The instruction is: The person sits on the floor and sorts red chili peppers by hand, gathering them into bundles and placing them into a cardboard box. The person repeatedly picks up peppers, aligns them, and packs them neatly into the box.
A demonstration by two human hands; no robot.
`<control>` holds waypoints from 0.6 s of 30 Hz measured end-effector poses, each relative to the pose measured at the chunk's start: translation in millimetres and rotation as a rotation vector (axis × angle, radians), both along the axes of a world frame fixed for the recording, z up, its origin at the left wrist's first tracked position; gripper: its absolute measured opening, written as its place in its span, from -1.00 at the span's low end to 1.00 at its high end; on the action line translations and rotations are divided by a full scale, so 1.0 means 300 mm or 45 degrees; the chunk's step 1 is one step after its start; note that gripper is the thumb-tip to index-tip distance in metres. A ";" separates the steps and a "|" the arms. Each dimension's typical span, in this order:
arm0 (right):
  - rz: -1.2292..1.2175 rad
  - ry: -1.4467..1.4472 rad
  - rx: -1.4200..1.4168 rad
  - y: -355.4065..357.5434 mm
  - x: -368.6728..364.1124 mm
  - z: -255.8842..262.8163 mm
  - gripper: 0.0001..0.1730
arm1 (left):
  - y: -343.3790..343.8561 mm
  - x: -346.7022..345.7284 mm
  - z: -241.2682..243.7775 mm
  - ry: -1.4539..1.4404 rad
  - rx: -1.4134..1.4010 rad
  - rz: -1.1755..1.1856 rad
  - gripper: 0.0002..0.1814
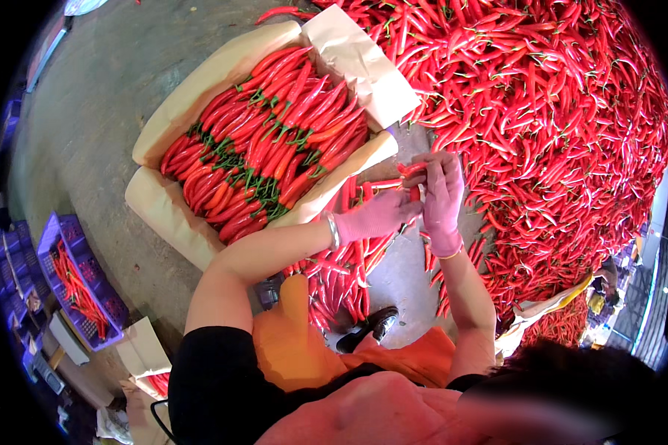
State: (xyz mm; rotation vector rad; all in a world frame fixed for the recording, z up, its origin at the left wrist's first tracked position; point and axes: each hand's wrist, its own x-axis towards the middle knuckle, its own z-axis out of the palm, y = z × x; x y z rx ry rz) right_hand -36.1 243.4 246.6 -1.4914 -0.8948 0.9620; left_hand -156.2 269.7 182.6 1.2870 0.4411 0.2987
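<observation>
Both my hands wear pink gloves and meet at the centre right, between a paper-lined box and a large heap of red chili peppers point(534, 111). My right hand point(444, 189) has its fingers closed on a red chili pepper point(412, 168). My left hand point(379, 214) reaches across beside it, its fingertips at a short red piece of pepper point(414, 193); its grip is partly hidden. In the box, with brown paper flaps point(172, 111), red chili peppers point(267, 139) lie in rows, green stems bunched together. More loose peppers point(345, 278) lie below my left forearm.
A purple plastic crate point(83, 278) with some red peppers stands on the concrete floor point(106, 167) at the left, near more purple crates point(16, 272). A paper-lined box point(145, 350) is at the lower left. A sack edge point(551, 303) borders peppers at the lower right.
</observation>
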 end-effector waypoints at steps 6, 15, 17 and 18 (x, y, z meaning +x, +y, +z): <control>0.128 -0.281 -0.044 -0.228 0.072 -0.053 -0.81 | -0.249 0.049 -0.111 -0.216 1.118 -0.071 -0.72; 0.445 -1.112 -1.241 -1.538 0.249 -0.101 -0.67 | 0.358 -0.223 -0.001 0.415 1.170 0.903 -0.78; 0.503 -1.180 -1.076 -1.505 0.246 -0.151 -0.63 | 0.577 -0.352 -0.130 1.013 1.665 0.950 -0.56; 0.528 -1.214 -1.003 -1.483 0.241 -0.162 -0.61 | 0.638 -0.399 -0.175 1.310 1.595 0.778 -0.48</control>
